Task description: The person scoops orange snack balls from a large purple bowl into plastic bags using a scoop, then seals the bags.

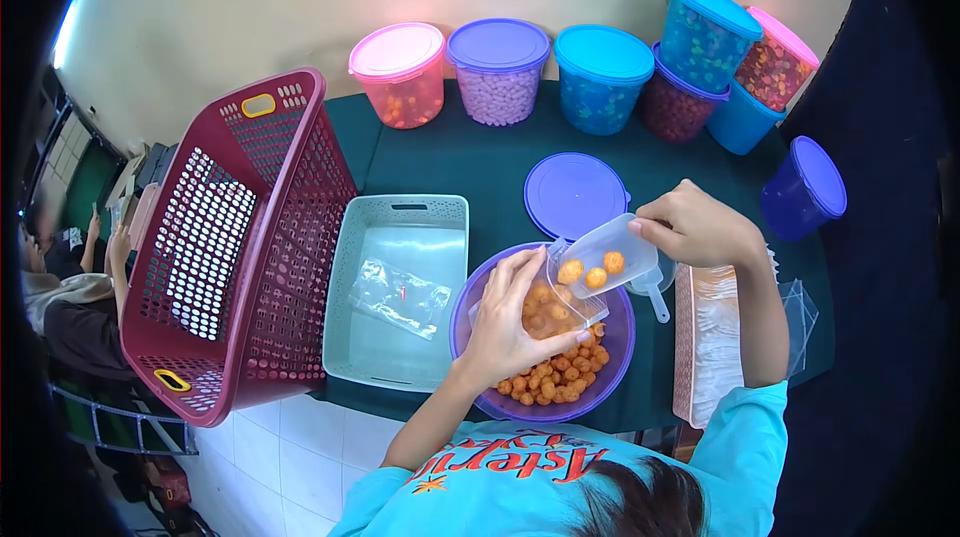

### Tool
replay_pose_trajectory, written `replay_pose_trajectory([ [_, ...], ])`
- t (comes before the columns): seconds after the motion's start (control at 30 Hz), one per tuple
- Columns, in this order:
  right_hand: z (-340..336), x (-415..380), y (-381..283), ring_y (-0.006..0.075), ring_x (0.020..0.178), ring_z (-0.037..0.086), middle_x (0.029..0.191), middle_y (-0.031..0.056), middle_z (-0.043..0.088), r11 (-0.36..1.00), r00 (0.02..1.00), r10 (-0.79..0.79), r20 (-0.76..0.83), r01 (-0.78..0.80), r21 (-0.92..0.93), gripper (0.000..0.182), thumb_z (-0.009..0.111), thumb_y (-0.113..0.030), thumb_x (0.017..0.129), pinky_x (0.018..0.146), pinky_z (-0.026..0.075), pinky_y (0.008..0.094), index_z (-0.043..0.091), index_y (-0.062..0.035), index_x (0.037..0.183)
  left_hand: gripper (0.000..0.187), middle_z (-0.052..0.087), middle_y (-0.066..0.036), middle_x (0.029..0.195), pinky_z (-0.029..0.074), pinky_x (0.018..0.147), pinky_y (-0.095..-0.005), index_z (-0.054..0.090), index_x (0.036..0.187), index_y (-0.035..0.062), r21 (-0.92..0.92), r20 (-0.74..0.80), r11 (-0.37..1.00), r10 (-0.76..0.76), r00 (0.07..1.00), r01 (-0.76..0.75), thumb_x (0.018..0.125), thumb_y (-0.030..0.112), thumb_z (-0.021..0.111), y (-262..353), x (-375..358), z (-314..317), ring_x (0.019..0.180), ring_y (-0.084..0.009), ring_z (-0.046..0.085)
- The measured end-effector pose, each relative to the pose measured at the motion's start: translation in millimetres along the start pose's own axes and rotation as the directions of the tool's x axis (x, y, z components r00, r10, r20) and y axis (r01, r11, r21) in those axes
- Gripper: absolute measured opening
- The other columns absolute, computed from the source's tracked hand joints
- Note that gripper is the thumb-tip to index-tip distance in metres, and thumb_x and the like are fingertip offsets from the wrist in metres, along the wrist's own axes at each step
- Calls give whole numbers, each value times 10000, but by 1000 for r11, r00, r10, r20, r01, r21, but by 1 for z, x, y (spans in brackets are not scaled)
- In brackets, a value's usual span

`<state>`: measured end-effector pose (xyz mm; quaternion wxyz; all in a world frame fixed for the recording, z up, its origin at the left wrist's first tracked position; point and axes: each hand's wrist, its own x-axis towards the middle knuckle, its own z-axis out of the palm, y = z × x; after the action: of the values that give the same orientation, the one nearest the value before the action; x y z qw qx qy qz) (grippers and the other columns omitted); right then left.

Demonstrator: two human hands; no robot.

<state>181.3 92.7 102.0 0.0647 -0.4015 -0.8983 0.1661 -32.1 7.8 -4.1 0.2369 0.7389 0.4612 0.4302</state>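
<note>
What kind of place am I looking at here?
Probably a small snack-packing station: there's a purple tub of orange snack balls, a clear bag being filled from a scoop, and lidded buckets lined up by the wall.

turquoise shirt [480,497]: red "Asteri…", remainder unclear | plastic bag [400,299]: small red mark, illegible

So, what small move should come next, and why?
Probably tip the scoop in the right hand a little further: three orange snack balls sit in it, and its lip is at the mouth of the clear bag the left hand holds over the purple tub.
</note>
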Motion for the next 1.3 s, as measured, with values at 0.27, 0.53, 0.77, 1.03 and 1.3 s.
replay_pose_trajectory([
  [0.27, -12, -10, 7, 264, 463, 462, 542, 191, 479, 970, 998, 62, 18, -65, 233, 331, 450, -214, 837, 482, 379, 357, 549, 62, 683, 869, 387, -190, 1188, 354, 929, -391, 374, 1220, -46, -161, -25, 987, -10, 1000, 6, 560, 353, 775, -13, -4, -8, 1125, -295, 404],
  [0.53, 37, -25, 4, 282, 458, 503, 528, 178, 505, 994, 999, -15, -44, 19, 108, 282, 462, -198, 819, 534, 398, 359, 566, -2, 645, 982, 245, -248, 1321, 239, 1021, -411, 160, 1311, -45, -958, -95, 279, -81, 992, -69, 641, 556, 555, -14, -8, -34, 1214, -326, 315],
  [0.77, 97, -19, -46, 302, 1064, 435, 1094, 180, 492, 995, 999, -46, 14, 45, 94, 322, 428, -240, 842, 902, 299, 401, 505, 2, 1040, 983, 259, -240, 1314, 216, 1027, -412, 156, 1306, -49, -915, -98, 397, -47, 994, -71, 639, 544, 568, -2, -8, -33, 1215, -331, 311],
  [1.03, 145, 2, -115, 305, 1308, 49, 1398, 210, 53, 360, 846, 153, -511, 434, 826, 676, 171, -444, 905, 1044, 64, 375, -6, 47, 1335, 1212, 103, -234, 1374, 136, 1035, -421, -3, 1330, -50, -607, -239, 786, -34, 970, -122, 578, 699, 581, 19, -17, 18, 1293, -319, 113],
  [1.3, 138, 1, -123, 283, 1312, 32, 1414, 173, -20, 131, 822, 256, -509, 492, 860, 687, 154, -464, 898, 1047, 34, 367, -44, 19, 1344, 1155, 31, -231, 1396, 47, 1039, -458, 4, 1337, -39, -550, -256, 816, 35, 966, -176, 625, 725, 495, 19, -25, 28, 1301, -337, 26],
])
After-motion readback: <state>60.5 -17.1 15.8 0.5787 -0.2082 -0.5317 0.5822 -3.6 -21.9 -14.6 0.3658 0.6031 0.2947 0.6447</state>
